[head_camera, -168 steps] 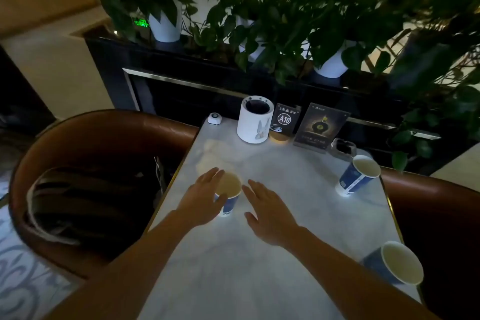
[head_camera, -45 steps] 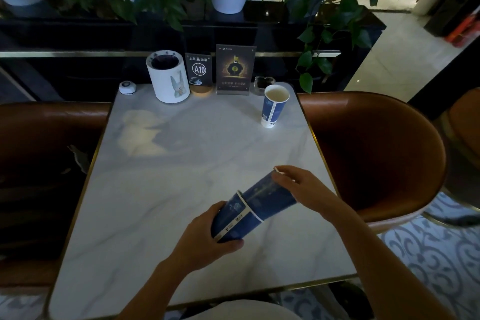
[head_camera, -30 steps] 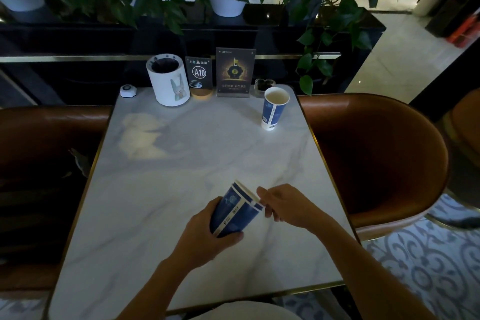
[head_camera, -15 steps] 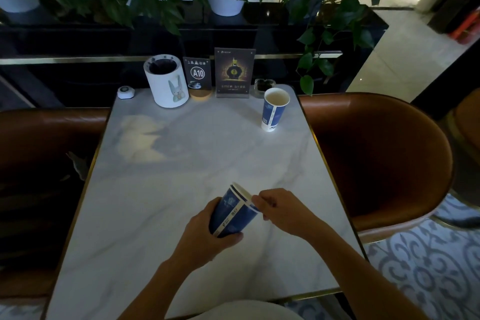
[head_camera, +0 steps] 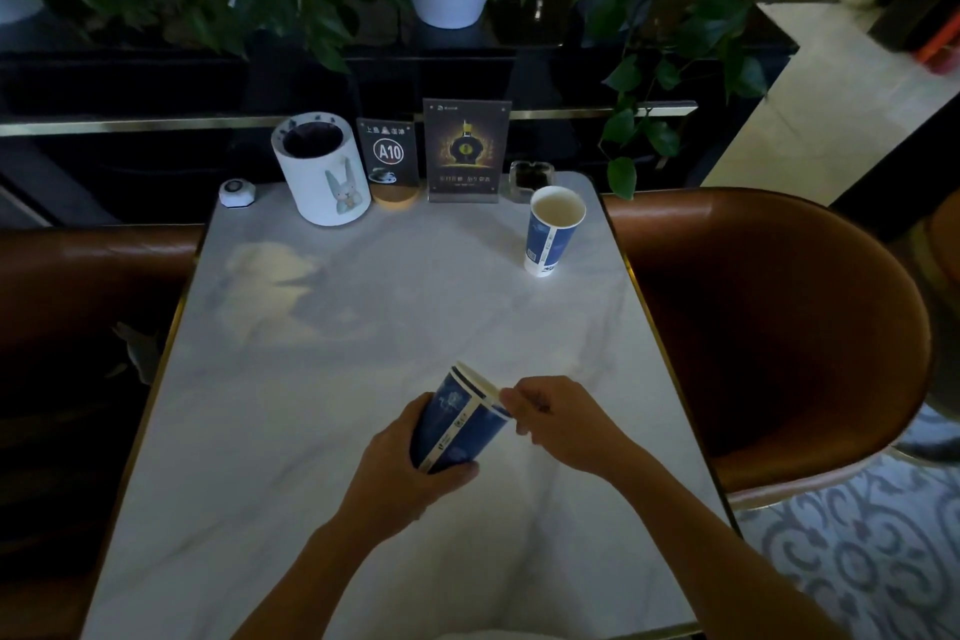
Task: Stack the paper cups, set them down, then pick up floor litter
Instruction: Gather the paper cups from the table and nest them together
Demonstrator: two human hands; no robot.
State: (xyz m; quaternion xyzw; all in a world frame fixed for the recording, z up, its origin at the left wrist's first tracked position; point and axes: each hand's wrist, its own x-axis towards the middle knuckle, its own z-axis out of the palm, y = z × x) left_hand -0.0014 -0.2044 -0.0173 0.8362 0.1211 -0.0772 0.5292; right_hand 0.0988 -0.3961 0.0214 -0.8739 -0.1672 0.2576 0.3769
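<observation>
Left hand point(head_camera: 410, 468) grasps two nested cups point(head_camera: 457, 421); right hand point(head_camera: 558, 418) pinches their rim. A third cup point(head_camera: 551, 234) at one o'clock remains unstacked; litter pickup untouched

Nested blue paper cups point(head_camera: 457, 424) tilted, held; third cup point(head_camera: 551, 237) upright

Dim, wide-angle, daylight top right
</observation>
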